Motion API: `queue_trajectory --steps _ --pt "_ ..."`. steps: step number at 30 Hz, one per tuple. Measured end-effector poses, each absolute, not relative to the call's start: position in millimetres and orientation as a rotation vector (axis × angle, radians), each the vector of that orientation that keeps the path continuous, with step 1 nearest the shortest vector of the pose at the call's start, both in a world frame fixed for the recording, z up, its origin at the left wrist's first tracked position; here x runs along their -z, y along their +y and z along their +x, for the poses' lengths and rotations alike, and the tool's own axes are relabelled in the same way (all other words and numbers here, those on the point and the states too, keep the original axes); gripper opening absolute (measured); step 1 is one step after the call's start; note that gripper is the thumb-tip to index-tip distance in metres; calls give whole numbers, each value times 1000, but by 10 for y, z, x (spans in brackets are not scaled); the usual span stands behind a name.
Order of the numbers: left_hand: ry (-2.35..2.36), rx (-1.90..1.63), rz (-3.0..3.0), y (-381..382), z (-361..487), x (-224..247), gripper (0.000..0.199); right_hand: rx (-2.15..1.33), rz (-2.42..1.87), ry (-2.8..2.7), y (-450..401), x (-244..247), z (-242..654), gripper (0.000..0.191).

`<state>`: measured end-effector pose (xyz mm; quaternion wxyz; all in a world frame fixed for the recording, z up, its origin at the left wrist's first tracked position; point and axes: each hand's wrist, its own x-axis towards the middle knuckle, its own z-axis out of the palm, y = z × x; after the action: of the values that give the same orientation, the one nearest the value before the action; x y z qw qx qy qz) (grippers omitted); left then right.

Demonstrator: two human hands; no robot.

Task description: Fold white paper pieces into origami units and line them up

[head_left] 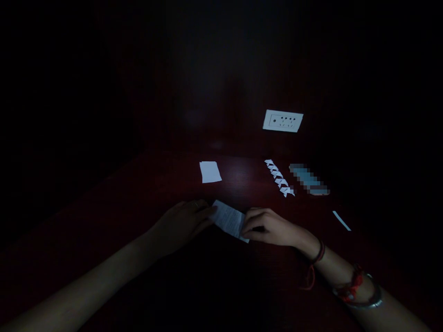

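Nearest, the forearms reach in from seven and five o'clock. The right one wears a dark reddish cord (321, 251) at the wrist and, farther up, a red knotted band (356, 282) beside a metallic bangle (375, 302). Ahead, both hands meet at a small sheet of paper (229, 219), which lies slanted between them low over the dark red table (155, 177). At its nine o'clock end, the left hand (187, 226) has its fingers close together, the tips touching the corner; a ring shows on one finger. At its three o'clock end, the right hand (268, 227) holds the edge between thumb and curled fingers.

Around that sheet, a narrow pale strip (341, 221) lies well apart at three o'clock. A flat device (308, 179), its face pixelated, rests at two o'clock. Between one and two—just beside the device—runs a zigzag row of folded paper (277, 176). At eleven o'clock sits a small stack of white sheets (210, 172). Farthest, at one o'clock, a white socket plate (283, 121) is set on the dark wall (224, 92).
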<state>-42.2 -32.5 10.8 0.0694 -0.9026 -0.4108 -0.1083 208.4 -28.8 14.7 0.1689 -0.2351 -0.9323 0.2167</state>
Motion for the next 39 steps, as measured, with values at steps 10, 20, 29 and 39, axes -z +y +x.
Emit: queue_trajectory --steps 10,20,29,39 --pt "-1299 562 -2784 -367 -295 -3 33 -420 -1012 -2495 -352 -54 1989 48" --pt "-1378 788 -2954 -371 -225 15 30 -490 -970 -2378 -353 -73 1930 61" --pt "-1405 857 -2998 -359 -204 11 31 -428 -957 -2323 -375 -63 1892 53" --pt "-1302 757 -2861 -346 -225 133 35 -423 -1006 -2395 -327 -40 1933 42"
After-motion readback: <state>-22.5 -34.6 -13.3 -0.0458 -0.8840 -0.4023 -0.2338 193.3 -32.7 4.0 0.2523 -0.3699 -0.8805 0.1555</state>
